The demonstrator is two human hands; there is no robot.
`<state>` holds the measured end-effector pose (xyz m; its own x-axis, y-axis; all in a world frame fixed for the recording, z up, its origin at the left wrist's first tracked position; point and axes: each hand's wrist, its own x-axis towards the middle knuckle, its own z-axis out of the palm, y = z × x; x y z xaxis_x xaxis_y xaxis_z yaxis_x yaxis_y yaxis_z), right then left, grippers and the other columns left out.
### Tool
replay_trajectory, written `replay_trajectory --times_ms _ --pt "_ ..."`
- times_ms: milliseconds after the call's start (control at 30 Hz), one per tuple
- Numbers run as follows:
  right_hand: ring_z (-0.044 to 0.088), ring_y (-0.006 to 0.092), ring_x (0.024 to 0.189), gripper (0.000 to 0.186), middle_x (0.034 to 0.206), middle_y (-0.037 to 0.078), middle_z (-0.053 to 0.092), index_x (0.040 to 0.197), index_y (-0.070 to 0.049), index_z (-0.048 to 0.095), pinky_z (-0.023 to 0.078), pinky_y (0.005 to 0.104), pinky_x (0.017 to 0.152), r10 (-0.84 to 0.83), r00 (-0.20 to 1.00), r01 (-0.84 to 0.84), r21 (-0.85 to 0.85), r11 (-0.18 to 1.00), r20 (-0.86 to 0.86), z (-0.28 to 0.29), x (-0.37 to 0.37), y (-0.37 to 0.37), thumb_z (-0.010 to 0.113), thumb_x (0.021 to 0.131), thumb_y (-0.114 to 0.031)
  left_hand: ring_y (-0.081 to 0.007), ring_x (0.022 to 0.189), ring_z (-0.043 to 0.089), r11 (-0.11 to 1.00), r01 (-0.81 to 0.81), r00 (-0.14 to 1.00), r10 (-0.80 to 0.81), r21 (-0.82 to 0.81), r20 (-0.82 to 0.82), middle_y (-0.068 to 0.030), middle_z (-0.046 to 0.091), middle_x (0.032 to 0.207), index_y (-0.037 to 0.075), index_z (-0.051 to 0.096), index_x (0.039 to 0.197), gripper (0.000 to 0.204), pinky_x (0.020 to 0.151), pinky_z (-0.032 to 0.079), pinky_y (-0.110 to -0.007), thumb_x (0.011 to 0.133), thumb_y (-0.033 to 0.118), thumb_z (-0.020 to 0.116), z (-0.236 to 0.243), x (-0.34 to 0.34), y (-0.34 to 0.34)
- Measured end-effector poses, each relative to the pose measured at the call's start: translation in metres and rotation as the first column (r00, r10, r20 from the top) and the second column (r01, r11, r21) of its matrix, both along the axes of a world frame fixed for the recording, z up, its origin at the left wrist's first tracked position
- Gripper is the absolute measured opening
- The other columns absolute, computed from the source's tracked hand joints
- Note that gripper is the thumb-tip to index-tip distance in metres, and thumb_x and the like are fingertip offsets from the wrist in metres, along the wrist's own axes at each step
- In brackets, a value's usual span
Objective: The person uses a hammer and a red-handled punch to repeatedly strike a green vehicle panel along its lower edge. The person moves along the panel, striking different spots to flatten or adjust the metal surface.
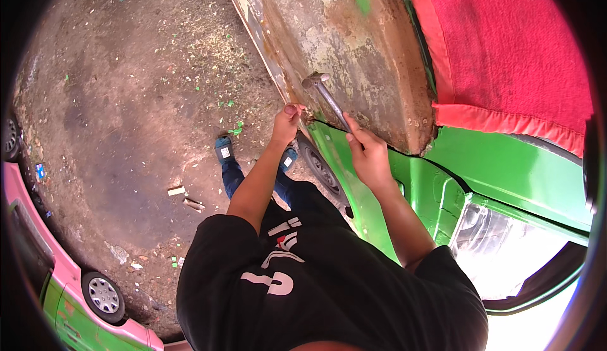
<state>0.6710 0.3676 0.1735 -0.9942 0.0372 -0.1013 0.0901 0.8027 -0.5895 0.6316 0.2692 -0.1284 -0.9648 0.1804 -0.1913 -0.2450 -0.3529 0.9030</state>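
Observation:
My right hand (368, 159) is closed around the handle of a hammer (329, 101). The hammer's metal head is up, over a worn body panel (341, 41) with rust and patchy old paint. My left hand (288, 121) is closed at the panel's left edge, left of the hammer. Something small, round and brownish shows at its top, too small to make out. Beneath both hands is the side of a green car (373, 209), with its wheel (321, 169) under the left forearm's far end.
A red cloth (506, 54) covers part of the car at the right, beside a side window (499, 246). Paint flakes and scraps lie on the dirty floor (126, 98). A pink and green car (69, 307) stands at the lower left. My feet (224, 148) are close to the wheel.

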Motion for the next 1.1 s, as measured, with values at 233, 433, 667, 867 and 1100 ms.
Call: replay_trajectory --times_ms 233,433,667,867,1100 --pt "0.064 0.0318 0.076 0.039 0.096 0.022 0.066 0.128 -0.010 0.060 0.050 0.0354 0.073 -0.027 1.000 0.027 -0.049 0.998 0.002 -0.008 0.009 0.004 0.060 0.090 -0.003 -0.0178 0.104 0.062 0.983 -0.038 0.997 0.049 0.182 -0.059 -0.0114 0.063 0.106 0.000 0.052 0.099 0.014 0.093 0.048 -0.029 0.092 -0.012 0.050 0.007 -0.003 0.008" --pt "0.067 0.0329 0.090 0.039 0.105 0.023 0.066 0.128 -0.009 0.059 0.051 0.0337 0.079 -0.004 1.000 0.004 -0.053 0.999 -0.007 -0.012 0.012 0.011 0.060 0.090 -0.002 -0.0190 0.107 0.059 0.986 -0.077 0.992 0.091 0.148 -0.088 -0.0110 0.061 0.109 0.002 0.050 0.102 0.017 0.094 0.047 -0.031 0.092 -0.011 0.050 -0.005 -0.007 0.007" --pt "0.067 0.0339 0.092 0.039 0.107 0.023 0.066 0.129 -0.009 0.059 0.051 0.0350 0.081 -0.019 0.999 0.021 -0.066 0.998 0.027 -0.011 0.012 0.011 0.060 0.090 -0.003 -0.0189 0.101 0.064 0.980 -0.124 0.989 0.134 0.156 -0.057 -0.0107 0.064 0.102 -0.001 0.052 0.099 0.011 0.088 0.051 -0.029 0.091 -0.009 0.055 -0.004 -0.011 0.010" --pt "0.067 0.0344 0.092 0.040 0.107 0.023 0.066 0.130 -0.010 0.059 0.051 0.0349 0.081 -0.016 0.999 0.018 -0.042 0.999 0.045 -0.014 0.012 0.011 0.060 0.090 -0.004 -0.0192 0.100 0.064 0.986 -0.111 0.991 0.118 0.122 -0.056 -0.0107 0.064 0.101 -0.001 0.052 0.097 0.011 0.088 0.052 -0.029 0.091 -0.009 0.056 -0.007 -0.013 0.009" --pt "0.068 0.0335 0.090 0.040 0.105 0.024 0.066 0.130 -0.011 0.059 0.051 0.0347 0.080 -0.002 1.000 0.003 -0.057 0.998 0.014 -0.012 0.011 0.007 0.060 0.090 -0.004 -0.0196 0.101 0.064 0.982 -0.119 0.987 0.133 0.147 -0.089 -0.0104 0.063 0.102 -0.001 0.052 0.097 0.012 0.090 0.051 -0.030 0.090 -0.010 0.055 -0.015 -0.008 0.013"
